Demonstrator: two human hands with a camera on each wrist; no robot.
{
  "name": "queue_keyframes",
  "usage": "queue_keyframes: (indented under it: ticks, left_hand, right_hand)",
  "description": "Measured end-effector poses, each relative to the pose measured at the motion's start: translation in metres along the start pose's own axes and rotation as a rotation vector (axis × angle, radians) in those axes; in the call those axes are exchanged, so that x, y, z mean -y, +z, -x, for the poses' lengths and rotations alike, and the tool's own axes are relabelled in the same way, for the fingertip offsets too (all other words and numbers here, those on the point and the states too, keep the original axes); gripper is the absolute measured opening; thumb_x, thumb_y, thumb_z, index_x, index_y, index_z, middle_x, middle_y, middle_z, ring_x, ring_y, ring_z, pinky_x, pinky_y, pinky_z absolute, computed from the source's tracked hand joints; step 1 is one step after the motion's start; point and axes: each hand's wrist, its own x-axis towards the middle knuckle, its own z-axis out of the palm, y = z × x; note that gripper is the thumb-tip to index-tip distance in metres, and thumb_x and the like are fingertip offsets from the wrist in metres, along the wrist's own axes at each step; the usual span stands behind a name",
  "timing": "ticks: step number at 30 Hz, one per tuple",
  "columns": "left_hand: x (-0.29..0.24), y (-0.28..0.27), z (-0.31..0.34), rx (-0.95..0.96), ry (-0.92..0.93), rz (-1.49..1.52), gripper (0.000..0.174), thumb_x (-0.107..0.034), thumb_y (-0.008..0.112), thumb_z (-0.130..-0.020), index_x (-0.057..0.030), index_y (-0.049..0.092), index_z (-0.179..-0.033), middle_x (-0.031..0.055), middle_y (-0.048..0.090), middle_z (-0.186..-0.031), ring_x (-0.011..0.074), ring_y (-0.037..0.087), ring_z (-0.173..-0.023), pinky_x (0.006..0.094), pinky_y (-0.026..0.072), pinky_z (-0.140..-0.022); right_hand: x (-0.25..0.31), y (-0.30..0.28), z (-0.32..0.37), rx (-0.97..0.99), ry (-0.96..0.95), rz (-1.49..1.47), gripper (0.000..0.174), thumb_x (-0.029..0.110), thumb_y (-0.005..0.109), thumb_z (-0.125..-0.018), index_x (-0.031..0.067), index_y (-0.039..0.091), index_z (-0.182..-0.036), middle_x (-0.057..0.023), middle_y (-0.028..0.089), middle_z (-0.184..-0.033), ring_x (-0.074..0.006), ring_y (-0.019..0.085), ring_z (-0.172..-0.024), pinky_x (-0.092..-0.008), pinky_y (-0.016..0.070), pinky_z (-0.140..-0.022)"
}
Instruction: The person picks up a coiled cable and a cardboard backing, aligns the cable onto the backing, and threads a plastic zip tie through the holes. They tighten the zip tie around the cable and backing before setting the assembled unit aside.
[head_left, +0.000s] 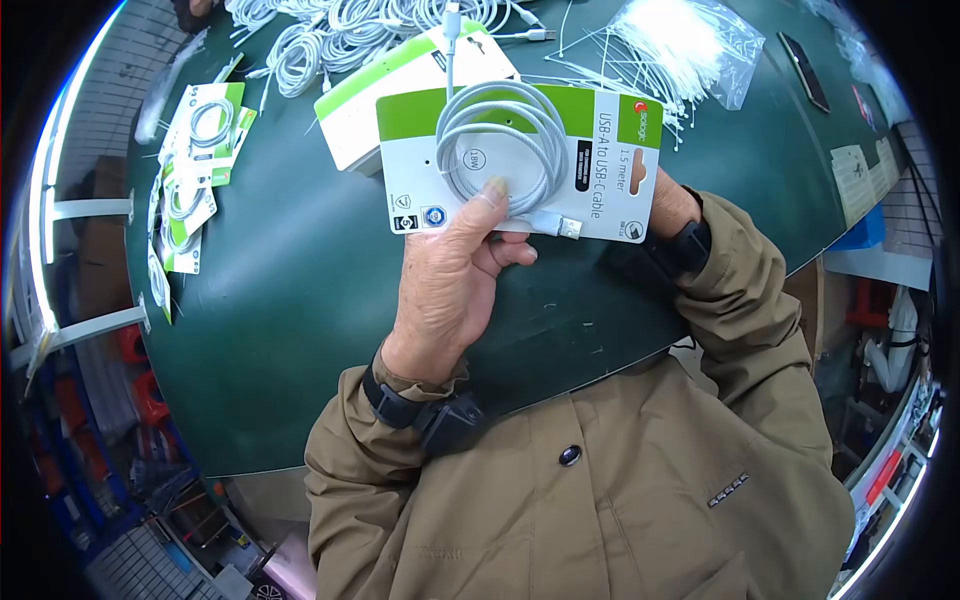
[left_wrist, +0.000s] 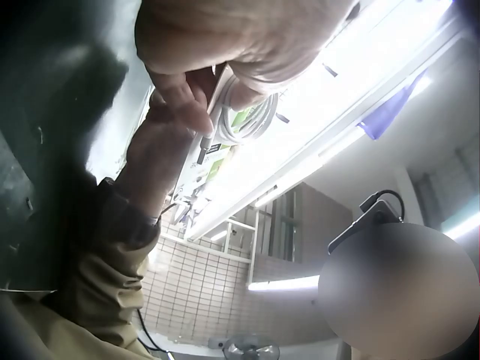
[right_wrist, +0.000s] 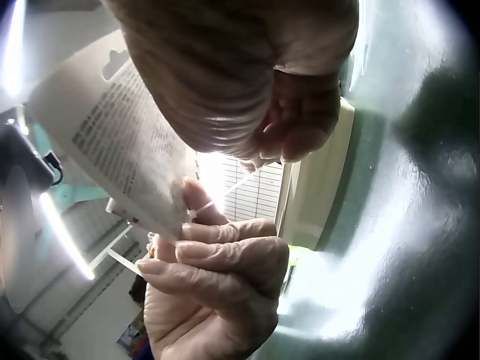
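Note:
My left hand [head_left: 450,270] holds a white and green retail card [head_left: 620,150] upright, thumb on its front and fingers behind. A coiled white USB cable [head_left: 545,120] lies against the card's front under that thumb, one plug pointing up and the USB-A plug [head_left: 570,228] at the lower edge. My right hand [head_left: 672,208] is mostly hidden behind the card in the head view. In the right wrist view its curled fingers [right_wrist: 304,142] pinch the end of a thin white cable tie [right_wrist: 225,196], which runs to the card's printed back beside the left fingertips.
Behind the card a white and green box [head_left: 350,140] stands on the green table [head_left: 270,300]. Loose coiled cables [head_left: 300,60] lie at the back, with a bag of cable ties [head_left: 690,50] to their right. Carded cables [head_left: 190,150] pile up at left; a phone [head_left: 804,72] lies far right.

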Motion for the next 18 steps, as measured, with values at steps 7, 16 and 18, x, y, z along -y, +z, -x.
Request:
queue_keyframes:
  ticks: [7, 16, 18]
  left_hand:
    - [-0.002, 0.005, 0.002, 0.001, 0.06, -0.039, 0.034, -0.009, 0.075, -0.101, -0.0013, 0.062, -0.131, 0.0089, 0.073, -0.11, 0.0156, 0.074, -0.089, 0.0311, 0.0641, -0.069]
    - [0.001, 0.001, 0.003, -0.035, 0.145, -0.165, 0.029, -0.005, 0.075, -0.095, -0.0021, 0.069, -0.123, 0.0063, 0.074, -0.112, 0.0158, 0.071, -0.096, 0.0311, 0.0598, -0.073]
    - [0.003, 0.003, 0.002, -0.049, 0.175, -0.183, 0.026, -0.003, 0.076, -0.094, -0.0018, 0.069, -0.12, 0.0065, 0.073, -0.109, 0.0145, 0.07, -0.092, 0.0301, 0.0586, -0.073]
  right_hand:
    - [0.022, 0.029, -0.015, -0.213, -0.055, 0.166, 0.033, 0.028, 0.074, -0.102, 0.002, 0.069, -0.121, -0.0064, 0.074, -0.113, -0.013, 0.069, -0.096, -0.0277, 0.058, -0.081]
    - [0.057, 0.028, -0.038, -0.06, -0.083, 0.129, 0.03, 0.025, 0.084, -0.097, 0.0043, 0.062, -0.1, -0.0029, 0.069, -0.102, -0.0055, 0.064, -0.088, -0.0221, 0.0536, -0.074]
    - [0.06, 0.03, -0.037, -0.064, -0.051, 0.111, 0.03, 0.025, 0.084, -0.098, 0.0044, 0.062, -0.1, -0.0026, 0.07, -0.101, -0.0046, 0.065, -0.087, -0.0209, 0.0533, -0.073]
